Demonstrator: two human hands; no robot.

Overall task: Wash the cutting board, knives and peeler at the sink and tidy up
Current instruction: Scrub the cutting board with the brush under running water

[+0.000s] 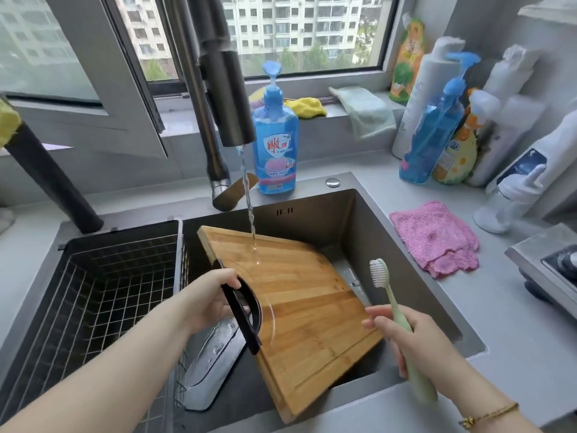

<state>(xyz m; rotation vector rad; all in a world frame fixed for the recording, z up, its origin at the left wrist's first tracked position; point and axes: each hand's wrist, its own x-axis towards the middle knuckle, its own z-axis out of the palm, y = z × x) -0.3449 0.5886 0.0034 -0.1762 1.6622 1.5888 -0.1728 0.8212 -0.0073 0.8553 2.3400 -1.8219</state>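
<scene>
A wooden cutting board [306, 310] lies tilted in the grey sink [352, 214], its near corner resting on the front rim. Water runs from the dark faucet [231, 101] onto the board's upper part. My left hand [212, 301] grips the board's black handle [242, 317] on its left edge. My right hand [415, 342] holds a pale green toothbrush [396, 310] upright, bristles up, just off the board's right edge. No knives or peeler can be made out.
A wire drying basket [103, 295] fills the sink's left part, with a metal piece [215, 357] beside it. A blue dish soap bottle [276, 145] stands behind the sink. A pink cloth [434, 239] and several bottles [437, 129] occupy the right counter. A stove edge [549, 264] is far right.
</scene>
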